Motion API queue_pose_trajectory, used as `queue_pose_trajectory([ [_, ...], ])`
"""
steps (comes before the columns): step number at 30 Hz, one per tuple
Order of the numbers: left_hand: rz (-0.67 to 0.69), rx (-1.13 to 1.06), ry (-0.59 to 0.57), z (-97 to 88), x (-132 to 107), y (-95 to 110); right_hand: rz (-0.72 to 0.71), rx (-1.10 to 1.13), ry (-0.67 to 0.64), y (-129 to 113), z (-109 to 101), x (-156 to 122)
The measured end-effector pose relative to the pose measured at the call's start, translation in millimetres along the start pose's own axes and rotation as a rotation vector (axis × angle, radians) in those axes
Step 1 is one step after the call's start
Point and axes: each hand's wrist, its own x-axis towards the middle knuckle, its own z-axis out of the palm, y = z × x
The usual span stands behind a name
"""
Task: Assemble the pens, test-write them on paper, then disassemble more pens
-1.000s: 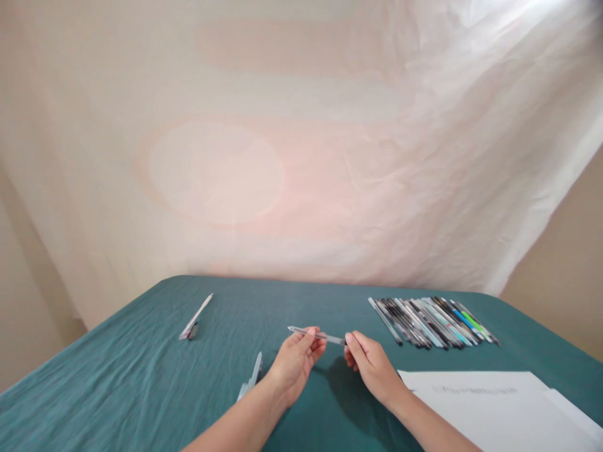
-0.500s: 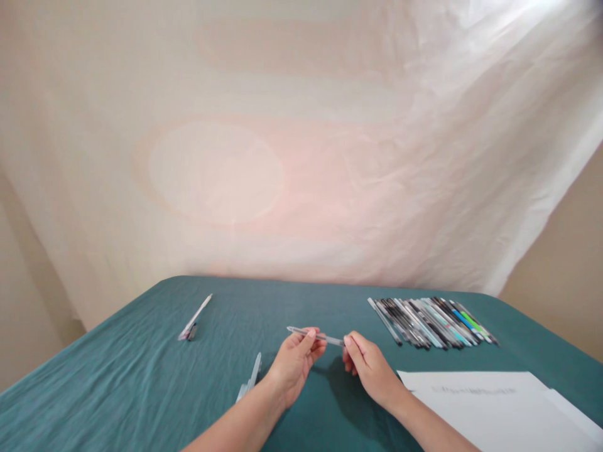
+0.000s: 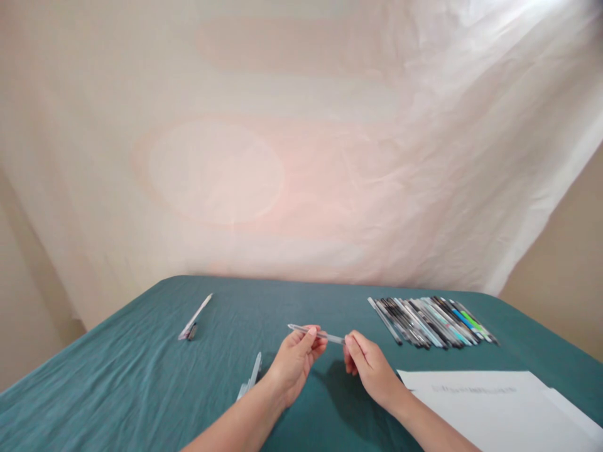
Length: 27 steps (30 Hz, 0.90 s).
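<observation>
Above the middle of the table, a slim translucent pen point(image 3: 335, 339) is held between both hands, slanting slightly down to the right. My left hand point(image 3: 298, 361) pinches it near its middle, and its pale end sticks out to the left. My right hand point(image 3: 367, 364) is closed around its right end, so whatever that end looks like is hidden. Partly behind my left forearm lie pale translucent pens or pen parts point(image 3: 255, 369) on the cloth.
A row of many pens point(image 3: 428, 323) lies at the back right, mostly black, clear and grey. White paper sheets point(image 3: 490, 408) with faint scribbles lie at the front right. A white pen point(image 3: 198, 315) and a small dark cap-like piece point(image 3: 193, 332) rest on the green tablecloth point(image 3: 117, 370) at the left.
Almost nothing differs. The pen's left end has dipped very slightly, and both hands keep their hold on it.
</observation>
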Motion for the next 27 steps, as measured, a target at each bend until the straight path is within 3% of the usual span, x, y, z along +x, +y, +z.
queue_pose_trajectory([
  [5,-0.067,-0.094,-0.025,2.9,-3.0,1.1,0.006,0.173,0.016,1.6,-0.9,-0.8],
  [9,-0.125,-0.131,-0.017,5.8,-6.0,0.1,-0.107,0.145,0.0,-4.5,-3.6,-3.6],
  [15,-0.208,0.022,-0.181,9.9,-15.7,-10.0,-0.278,-0.025,-0.03,-16.8,-0.1,-5.1],
  [18,-0.212,0.196,-0.185,11.1,-19.5,-16.1,-0.31,-0.091,0.062,-19.8,-5.0,-2.4],
  [23,-0.036,0.58,-0.278,13.0,-22.0,-24.1,-0.187,-0.152,0.504,-29.4,-47.9,9.1],
  [27,0.053,0.741,-0.375,14.9,-25.3,-25.6,-0.019,0.068,0.627,-19.9,-105.7,12.9],
])
